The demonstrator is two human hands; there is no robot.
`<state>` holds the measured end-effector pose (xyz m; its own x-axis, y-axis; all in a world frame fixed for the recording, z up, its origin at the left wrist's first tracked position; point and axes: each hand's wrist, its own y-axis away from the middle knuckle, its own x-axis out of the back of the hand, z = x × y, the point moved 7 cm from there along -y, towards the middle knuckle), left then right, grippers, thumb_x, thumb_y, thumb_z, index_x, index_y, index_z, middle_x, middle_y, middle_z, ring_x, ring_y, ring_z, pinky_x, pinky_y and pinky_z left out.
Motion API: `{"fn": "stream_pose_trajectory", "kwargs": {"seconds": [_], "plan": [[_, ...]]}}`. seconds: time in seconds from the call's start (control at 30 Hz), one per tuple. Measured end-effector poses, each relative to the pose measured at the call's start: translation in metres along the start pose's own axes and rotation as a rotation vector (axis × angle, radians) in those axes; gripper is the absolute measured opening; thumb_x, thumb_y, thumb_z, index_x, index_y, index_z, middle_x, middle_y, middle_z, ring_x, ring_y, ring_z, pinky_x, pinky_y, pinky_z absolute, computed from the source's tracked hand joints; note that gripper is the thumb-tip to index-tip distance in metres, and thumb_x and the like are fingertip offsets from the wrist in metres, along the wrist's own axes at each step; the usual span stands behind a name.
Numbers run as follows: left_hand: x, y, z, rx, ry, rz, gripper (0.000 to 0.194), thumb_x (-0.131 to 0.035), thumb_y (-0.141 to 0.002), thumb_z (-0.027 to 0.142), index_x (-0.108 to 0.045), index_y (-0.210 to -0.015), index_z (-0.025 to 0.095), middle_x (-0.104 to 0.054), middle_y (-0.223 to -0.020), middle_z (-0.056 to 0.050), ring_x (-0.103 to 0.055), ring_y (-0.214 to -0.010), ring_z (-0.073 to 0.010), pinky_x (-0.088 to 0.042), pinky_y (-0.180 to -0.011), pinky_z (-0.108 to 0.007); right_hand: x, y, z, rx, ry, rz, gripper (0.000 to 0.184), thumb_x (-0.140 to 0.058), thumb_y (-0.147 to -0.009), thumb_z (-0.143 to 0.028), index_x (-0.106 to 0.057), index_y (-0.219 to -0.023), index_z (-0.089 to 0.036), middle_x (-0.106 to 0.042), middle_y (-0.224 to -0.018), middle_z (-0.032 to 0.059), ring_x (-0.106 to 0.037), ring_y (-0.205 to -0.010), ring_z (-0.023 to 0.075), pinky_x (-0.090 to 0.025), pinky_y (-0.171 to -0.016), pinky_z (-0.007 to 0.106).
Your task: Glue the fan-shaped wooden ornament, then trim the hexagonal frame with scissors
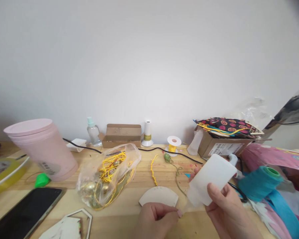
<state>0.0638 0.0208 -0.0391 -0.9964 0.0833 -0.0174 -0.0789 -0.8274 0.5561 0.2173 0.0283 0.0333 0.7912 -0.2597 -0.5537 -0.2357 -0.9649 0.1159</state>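
My right hand [226, 202] grips a white, slightly see-through rectangular piece [218, 177], thumb on its front and fingers behind. A thinner, cloudy layer [196, 192] shows below its left edge; whether it is a separate sheet I cannot tell. Low in the middle, my left hand [159, 219] is closed in a pinch, its fingertips close to the cloudy layer's lower corner. What they hold is too small to make out. Just behind the left hand lies a white fan-shaped piece [159, 195], with a knotted yellow cord [153, 169] beyond it.
A clear bag of yellow cords and gold bells [109, 179] lies left of centre. Further left are a phone [27, 210] and a pink cup [43, 149]. Thread spools [174, 146], an open box [122, 136] and a filled carton [220, 146] line the wall. A blue thread cone [259, 182] lies right.
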Motion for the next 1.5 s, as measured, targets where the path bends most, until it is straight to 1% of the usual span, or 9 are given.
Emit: {"fn": "stream_pose_trajectory", "kwargs": {"seconds": [0.2,0.33,0.43,0.7,0.87,1.07,1.23,1.37,1.5], "plan": [[-0.001,0.002,-0.001,0.02,0.029,-0.061,0.032,-0.071,-0.054,0.044,-0.063,-0.067,0.016,-0.037,-0.036,0.009,-0.04,-0.034,-0.0093,-0.031,-0.04,-0.022,0.003,0.005,-0.003,0.063,0.08,0.024,0.052,-0.081,-0.046,-0.033,-0.064,-0.094,-0.022,-0.07,-0.084,0.0068,-0.062,-0.077,0.0271,-0.048,-0.062,0.034],[-0.001,0.002,-0.002,0.016,-0.033,-0.015,0.035,-0.07,-0.054,0.047,-0.064,-0.068,0.016,-0.036,-0.034,0.01,-0.036,-0.032,-0.0082,-0.032,-0.039,-0.022,0.004,0.005,-0.003,0.039,0.111,0.009,0.046,-0.082,-0.044,-0.032,-0.066,-0.085,-0.021,-0.07,-0.083,0.0073,-0.061,-0.08,0.0273,-0.047,-0.065,0.034],[-0.001,0.003,-0.001,0.01,-0.046,0.02,0.036,-0.07,-0.053,0.047,-0.063,-0.068,0.015,-0.038,-0.036,0.01,-0.035,-0.031,-0.007,-0.032,-0.038,-0.021,0.004,0.005,-0.002,0.048,0.1,0.006,0.047,-0.081,-0.045,-0.032,-0.065,-0.088,-0.02,-0.069,-0.084,0.0076,-0.06,-0.08,0.0269,-0.047,-0.064,0.034],[0.0,0.002,-0.003,0.019,-0.016,-0.026,0.031,-0.069,-0.058,0.044,-0.064,-0.07,0.016,-0.037,-0.036,0.01,-0.035,-0.033,-0.0077,-0.032,-0.041,-0.022,-0.001,0.006,-0.003,0.086,0.095,0.008,0.053,-0.079,-0.05,-0.032,-0.062,-0.099,-0.022,-0.069,-0.08,0.0056,-0.062,-0.073,0.0258,-0.045,-0.058,0.032],[-0.005,0.001,-0.005,0.038,0.012,-0.089,0.033,-0.07,-0.056,0.047,-0.063,-0.067,0.016,-0.035,-0.035,0.01,-0.033,-0.032,-0.0076,-0.029,-0.039,-0.022,0.0,0.005,-0.003,0.065,0.08,-0.014,0.055,-0.077,-0.054,-0.032,-0.059,-0.106,-0.022,-0.07,-0.083,0.0064,-0.062,-0.076,0.0259,-0.046,-0.059,0.031],[-0.004,-0.003,-0.01,0.045,-0.056,-0.014,0.031,-0.067,-0.061,0.043,-0.063,-0.072,0.015,-0.035,-0.036,0.01,-0.034,-0.033,-0.0077,-0.031,-0.042,-0.022,0.001,0.005,-0.002,0.034,0.056,0.025,0.058,-0.078,-0.053,-0.034,-0.058,-0.106,-0.023,-0.07,-0.084,0.0053,-0.063,-0.08,0.0255,-0.048,-0.067,0.033],[-0.003,-0.002,-0.008,0.039,-0.032,-0.033,0.031,-0.067,-0.06,0.044,-0.062,-0.073,0.016,-0.032,-0.035,0.011,-0.029,-0.032,-0.0075,-0.032,-0.043,-0.023,-0.004,0.005,-0.003,0.043,0.028,0.03,0.058,-0.077,-0.055,-0.035,-0.056,-0.108,-0.024,-0.07,-0.084,0.0049,-0.064,-0.079,0.0251,-0.049,-0.07,0.035],[-0.006,0.0,-0.006,0.039,-0.004,-0.063,0.031,-0.07,-0.057,0.044,-0.062,-0.068,0.016,-0.033,-0.035,0.01,-0.035,-0.034,-0.0089,-0.034,-0.044,-0.023,0.0,0.002,-0.001,0.013,0.016,0.034,0.055,-0.077,-0.055,-0.034,-0.057,-0.105,-0.023,-0.07,-0.082,0.0051,-0.064,-0.077,0.0256,-0.05,-0.069,0.036],[-0.004,0.001,-0.004,0.031,-0.019,0.006,0.024,-0.069,-0.06,0.038,-0.062,-0.066,0.016,-0.034,-0.035,0.01,-0.043,-0.038,-0.0103,-0.039,-0.049,-0.024,0.007,-0.004,0.003,-0.036,-0.012,0.05,0.052,-0.08,-0.05,-0.027,-0.062,-0.098,-0.023,-0.071,-0.078,0.0028,-0.064,-0.075,0.0244,-0.05,-0.069,0.035]]}}
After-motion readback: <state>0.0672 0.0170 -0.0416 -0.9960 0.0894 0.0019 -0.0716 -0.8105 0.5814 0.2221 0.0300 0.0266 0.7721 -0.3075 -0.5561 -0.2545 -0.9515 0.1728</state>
